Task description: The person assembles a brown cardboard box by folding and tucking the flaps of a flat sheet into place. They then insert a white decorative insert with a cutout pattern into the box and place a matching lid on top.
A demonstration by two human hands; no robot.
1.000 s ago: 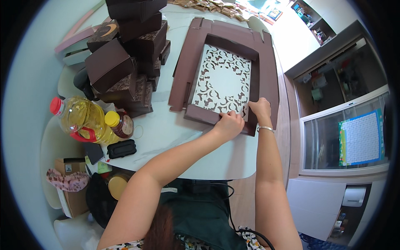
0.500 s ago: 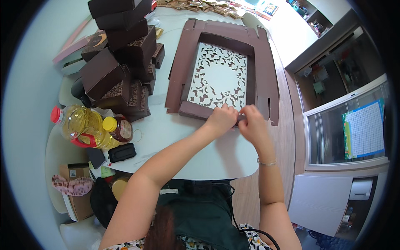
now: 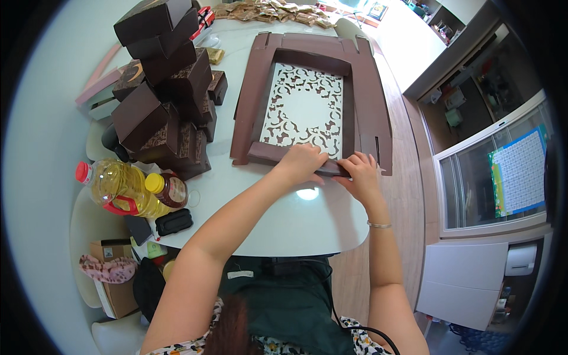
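A brown cardboard box (image 3: 241, 112), partly folded, lies on the white table with its side flaps spread out flat. A cream panel (image 3: 305, 109) with a dark scrollwork pattern shows inside its walls. The near wall is folded up, and both of my hands are on it. My left hand (image 3: 302, 163) is closed over the middle of this wall, with its thumb on the near side. Close beside it, my right hand (image 3: 362, 177) pinches the wall's right end near the corner. The palms hide part of the near edge.
Stacked dark brown boxes (image 3: 171, 83) lean at the left. In front of them stand an oil bottle (image 3: 127, 183), a yellow-lidded jar (image 3: 171, 188) and a black case (image 3: 174, 221). Small golden packets (image 3: 272, 12) cover the far end of the white table (image 3: 278, 228).
My left hand has shifted left along the near wall. My right hand's fingers have come down over the wall's right end, and the hands are slightly farther apart.
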